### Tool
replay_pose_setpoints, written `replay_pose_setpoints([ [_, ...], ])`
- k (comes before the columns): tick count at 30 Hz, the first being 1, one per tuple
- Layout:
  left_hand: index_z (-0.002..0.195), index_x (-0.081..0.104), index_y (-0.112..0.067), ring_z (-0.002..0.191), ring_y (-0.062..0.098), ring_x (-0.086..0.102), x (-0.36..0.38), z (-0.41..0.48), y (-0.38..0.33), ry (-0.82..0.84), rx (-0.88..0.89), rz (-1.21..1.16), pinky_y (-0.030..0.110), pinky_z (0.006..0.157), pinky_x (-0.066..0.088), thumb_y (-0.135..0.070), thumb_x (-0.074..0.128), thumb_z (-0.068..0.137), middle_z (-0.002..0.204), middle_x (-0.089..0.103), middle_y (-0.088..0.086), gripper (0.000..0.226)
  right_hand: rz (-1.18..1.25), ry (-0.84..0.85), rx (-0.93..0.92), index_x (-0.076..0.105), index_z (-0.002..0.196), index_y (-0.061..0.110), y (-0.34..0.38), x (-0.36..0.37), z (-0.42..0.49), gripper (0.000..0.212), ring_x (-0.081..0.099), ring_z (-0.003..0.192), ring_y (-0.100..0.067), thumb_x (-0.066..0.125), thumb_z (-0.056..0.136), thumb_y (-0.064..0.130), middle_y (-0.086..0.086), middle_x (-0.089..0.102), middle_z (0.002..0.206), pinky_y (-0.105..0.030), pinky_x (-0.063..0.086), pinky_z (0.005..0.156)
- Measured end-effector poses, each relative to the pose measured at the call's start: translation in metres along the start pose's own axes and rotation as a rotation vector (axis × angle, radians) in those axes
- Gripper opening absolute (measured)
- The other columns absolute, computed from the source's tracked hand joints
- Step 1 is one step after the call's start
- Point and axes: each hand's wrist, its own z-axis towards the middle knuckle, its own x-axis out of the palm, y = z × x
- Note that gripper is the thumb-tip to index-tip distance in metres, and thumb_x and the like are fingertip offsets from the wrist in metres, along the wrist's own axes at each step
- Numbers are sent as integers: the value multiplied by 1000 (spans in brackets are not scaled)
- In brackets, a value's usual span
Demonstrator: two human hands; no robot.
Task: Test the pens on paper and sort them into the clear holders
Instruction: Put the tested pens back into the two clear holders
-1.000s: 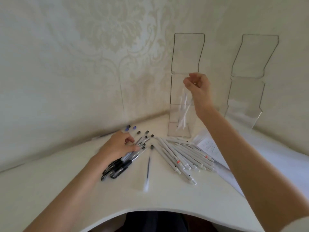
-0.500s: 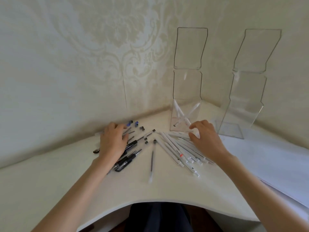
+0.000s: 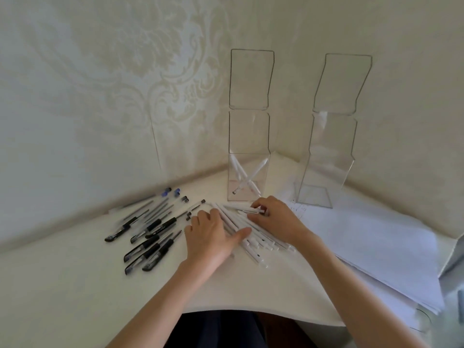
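Two clear holders [image 3: 249, 79] [image 3: 342, 84], two hands [image 3: 213, 238] [image 3: 279, 219]

white pens [image 3: 254, 252] lie fanned beside dark-gripped pens [image 3: 150, 237], two more crossed inside the left clear holder [image 3: 248, 131], right holder [image 3: 334, 146] on paper [image 3: 376, 242].

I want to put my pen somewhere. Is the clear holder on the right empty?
Empty. Only its bare floor shows through the right holder; the left holder has white pens crossed inside.

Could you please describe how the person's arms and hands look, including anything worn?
The left forearm and right forearm are bare to the frame's edge, no sleeves showing. The left hand and right hand wear no gloves; no rings, watch or bracelet are visible.
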Motion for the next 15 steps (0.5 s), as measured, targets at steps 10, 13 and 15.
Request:
replay_pose_setpoints([
  [10, 125, 46, -18, 114, 21, 47, -7, 14, 43, 13, 1, -129, 37, 91, 38, -68, 53, 75, 121, 51, 1, 71, -170, -220, -93, 69, 110, 18, -23, -15, -29, 25, 36, 115, -17, 59, 92, 31, 3, 49, 126, -19, 31, 92],
  [13, 113, 49, -10, 95, 19, 52, -6, 10, 32, -11, -29, -276, 30, 72, 42, -58, 54, 82, 106, 51, 3, 58, -107, -131, -79, 60, 124, 19, -27, -16, -36, 35, 33, 124, -16, 60, 91, 31, 3, 36, 140, -19, 29, 98],
  [15, 105, 49, -4, 80, 19, 49, -6, 10, 22, -15, -63, -289, 26, 57, 35, -59, 53, 82, 102, 54, 10, 60, 10, -112, -63, 48, 135, 20, -23, -17, -36, 49, 40, 124, -17, 62, 90, 30, 2, 29, 143, -24, 34, 101],
])
